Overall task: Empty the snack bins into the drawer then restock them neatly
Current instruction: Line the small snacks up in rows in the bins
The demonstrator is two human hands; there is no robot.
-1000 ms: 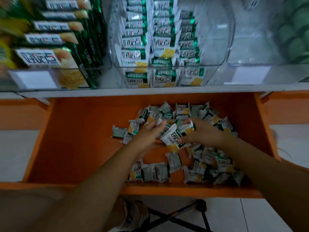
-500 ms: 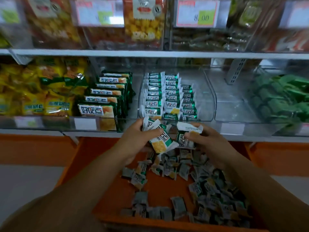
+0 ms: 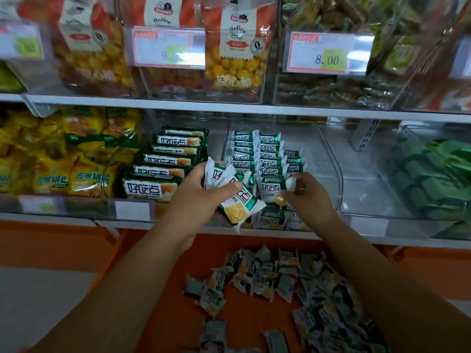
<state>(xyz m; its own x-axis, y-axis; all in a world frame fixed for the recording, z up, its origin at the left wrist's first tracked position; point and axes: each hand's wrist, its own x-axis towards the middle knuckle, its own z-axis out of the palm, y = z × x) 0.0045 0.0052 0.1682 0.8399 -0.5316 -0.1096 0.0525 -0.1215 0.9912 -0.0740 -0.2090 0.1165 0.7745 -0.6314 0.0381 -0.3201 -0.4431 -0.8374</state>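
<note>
My left hand (image 3: 201, 200) grips a small bunch of white-and-green snack packets (image 3: 235, 200) in front of the clear middle bin (image 3: 334, 171). My right hand (image 3: 309, 197) pinches one packet (image 3: 274, 188) at its edge and holds it upright at the front of the bin's right row. Rows of the same packets (image 3: 257, 154) stand stacked inside that bin. Below, the open orange drawer (image 3: 163, 289) holds a loose pile of several more packets (image 3: 288, 291).
Left of the middle bin stands a bin of longer green packs (image 3: 168, 164), then yellow bags (image 3: 63, 161). A bin of dark green packets (image 3: 433, 179) is at the right. The upper shelf (image 3: 229, 105) carries bins with price tags (image 3: 328, 53).
Both hands rose from the drawer to the middle bin with packets in them. My right hand has moved its packet into the bin's front row, and my view has tilted upward.
</note>
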